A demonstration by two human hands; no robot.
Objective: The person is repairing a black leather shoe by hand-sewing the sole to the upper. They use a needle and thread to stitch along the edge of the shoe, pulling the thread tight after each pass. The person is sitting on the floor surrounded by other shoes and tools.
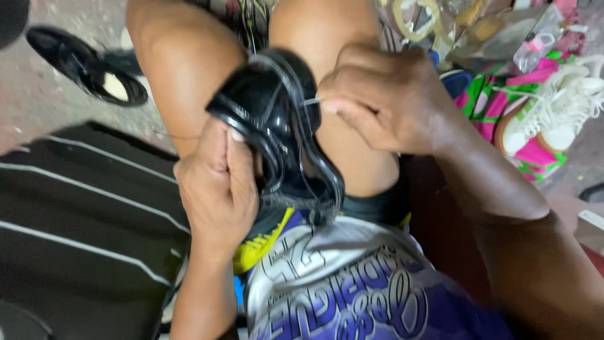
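A glossy black shoe [277, 119] rests between my knees, its sole edge turned toward me. My left hand [217, 182] grips the shoe from the left side, fingers wrapped over its upper. My right hand [384, 101] is closed on a thin metal needle [313, 101] whose tip meets the shoe's sole edge. A thin thread runs along the rim of the sole. The shoe's far side is hidden by my hands.
Another black shoe [88, 66] lies on the concrete floor at top left. A white sneaker [560, 107] sits on pink and green material [535, 154] at right. A black striped mat [82, 214] covers the lower left. Clutter fills the top right.
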